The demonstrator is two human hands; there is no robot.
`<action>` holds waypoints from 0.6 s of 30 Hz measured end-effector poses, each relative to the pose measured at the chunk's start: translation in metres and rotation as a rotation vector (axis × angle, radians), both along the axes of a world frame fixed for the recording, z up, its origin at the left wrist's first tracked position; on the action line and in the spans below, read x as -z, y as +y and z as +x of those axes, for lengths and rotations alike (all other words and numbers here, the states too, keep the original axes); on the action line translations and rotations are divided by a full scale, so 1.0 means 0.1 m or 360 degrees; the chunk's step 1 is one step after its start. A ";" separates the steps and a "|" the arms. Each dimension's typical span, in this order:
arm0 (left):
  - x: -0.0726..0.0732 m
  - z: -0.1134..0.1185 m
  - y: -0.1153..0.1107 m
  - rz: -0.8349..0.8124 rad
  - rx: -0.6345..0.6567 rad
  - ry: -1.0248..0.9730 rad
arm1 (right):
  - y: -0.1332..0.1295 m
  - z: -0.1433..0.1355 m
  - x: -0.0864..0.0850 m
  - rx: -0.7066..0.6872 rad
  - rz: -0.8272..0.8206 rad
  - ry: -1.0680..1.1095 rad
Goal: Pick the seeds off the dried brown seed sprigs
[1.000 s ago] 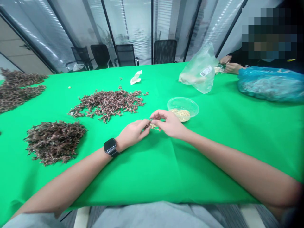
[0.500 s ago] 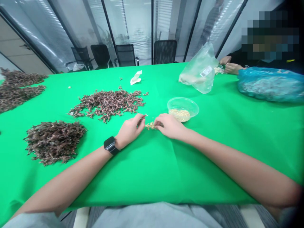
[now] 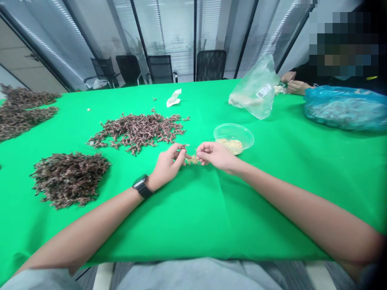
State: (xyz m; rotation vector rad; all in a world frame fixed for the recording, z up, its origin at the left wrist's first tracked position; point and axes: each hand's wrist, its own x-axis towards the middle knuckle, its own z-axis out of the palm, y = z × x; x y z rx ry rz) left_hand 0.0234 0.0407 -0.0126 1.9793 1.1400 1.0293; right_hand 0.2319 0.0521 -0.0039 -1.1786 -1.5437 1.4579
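My left hand (image 3: 167,164), with a dark watch on the wrist, is closed in a pinch. Between its thumb and fingertips shows the end of a small brown twisted piece (image 3: 184,147). Facing it, my right hand (image 3: 218,156) has thumb and forefinger pressed together; whatever lies in that pinch is too small to name. Below and between the fingertips lies a little heap of tiny gold-coloured bits (image 3: 192,160) on the green cloth. Just behind my right hand stands a clear plastic bowl (image 3: 248,137), holding more such pale gold bits.
Loose brown pieces (image 3: 142,131) spread beyond my left hand, and a denser pile (image 3: 71,179) sits nearer left. Further heaps (image 3: 24,112) lie far left. A paper scrap (image 3: 173,98), a clear bag (image 3: 256,94) and a blue bag (image 3: 344,108) lie behind. Another person's hands (image 3: 294,85) work at right.
My right hand has turned slightly and its fingers have lifted a little from the small heap, thumb and forefinger now pinched. My left hand has shifted slightly, still pinching the brown piece.
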 end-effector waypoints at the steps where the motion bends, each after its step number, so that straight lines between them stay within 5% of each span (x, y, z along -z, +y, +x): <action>1: -0.01 0.01 -0.01 -0.0073 0.0011 -0.0099 | -0.01 0.00 -0.01 -0.0015 -0.0023 0.0059; 11: 0.00 0.10 0.01 -0.0343 0.0118 -0.0658 | -0.03 -0.08 0.06 0.0032 0.0091 0.0253; 18: -0.04 0.14 -0.04 -0.0403 0.0148 -0.0811 | -0.06 -0.09 0.05 0.0160 0.0246 0.0016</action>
